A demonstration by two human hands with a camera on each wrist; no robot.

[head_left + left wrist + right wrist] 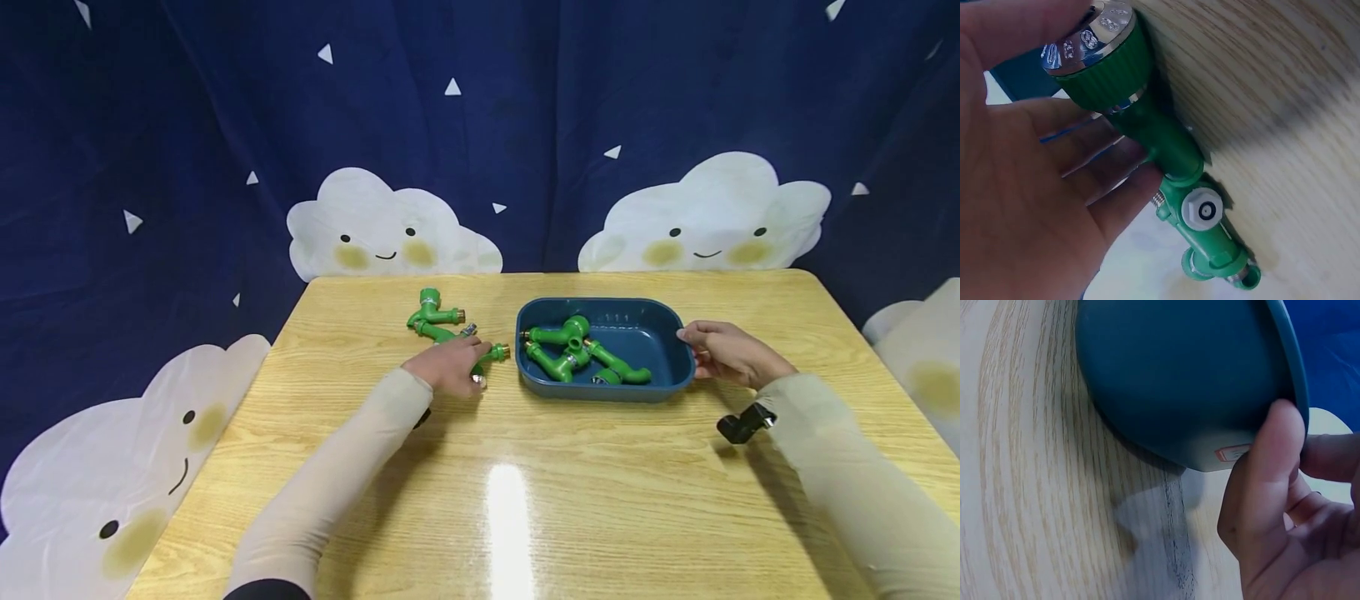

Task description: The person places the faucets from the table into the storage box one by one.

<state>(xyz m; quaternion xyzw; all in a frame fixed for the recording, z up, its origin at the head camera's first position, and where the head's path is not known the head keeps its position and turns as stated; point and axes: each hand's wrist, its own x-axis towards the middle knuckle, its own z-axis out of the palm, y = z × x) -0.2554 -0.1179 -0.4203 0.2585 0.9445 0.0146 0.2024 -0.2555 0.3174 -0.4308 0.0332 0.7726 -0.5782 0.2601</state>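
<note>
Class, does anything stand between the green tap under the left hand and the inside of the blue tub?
Only the blue tub's left wall, just right of the green tap; nothing else visible stands between.

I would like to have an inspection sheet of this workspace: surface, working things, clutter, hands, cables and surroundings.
Surface: wooden table, with a bright reflection toward the front.
Working things: blue tray containing green taps, seemingly three; more taps lie left of it, partly hidden.
Clutter: nothing seen.
Hands: left hand at the nearest tap, grip unclear; right hand pinches the tray's right end at the rim; black device at the right wrist.
Cables: nothing seen.
Surroundings: dark blue curtain with smiling white clouds.
</note>
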